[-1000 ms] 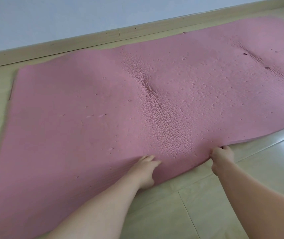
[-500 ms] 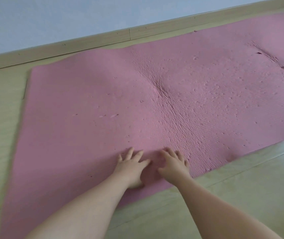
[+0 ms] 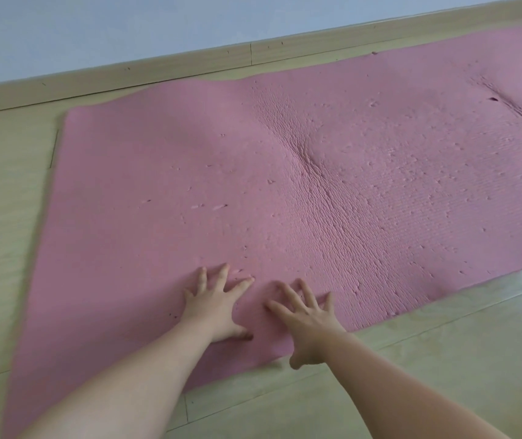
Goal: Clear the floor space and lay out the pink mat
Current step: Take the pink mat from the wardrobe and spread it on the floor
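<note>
**Both palms flat on the pink mat**

We see the pink mat (image 3: 285, 185) unrolled on the pale wood floor (image 3: 411, 375), running from 7 o'clock up to 2 o'clock. Its far long edge lies near the baseboard (image 3: 158, 77) under the grey-blue wall (image 3: 126, 26).

Our L hand (image 3: 215, 308) is palm-down near the mat's near edge at 6 o'clock, fingers straight & spread, pressing the foam. Our R hand (image 3: 307, 321) sits just beside it toward 5 o'clock, fingers fanned flat too, thumb at the mat's edge. Neither hand pinches anything.

A wrinkled crease (image 3: 316, 172) crosses the mat at centre, w/ a second at 2 o'clock.
</note>
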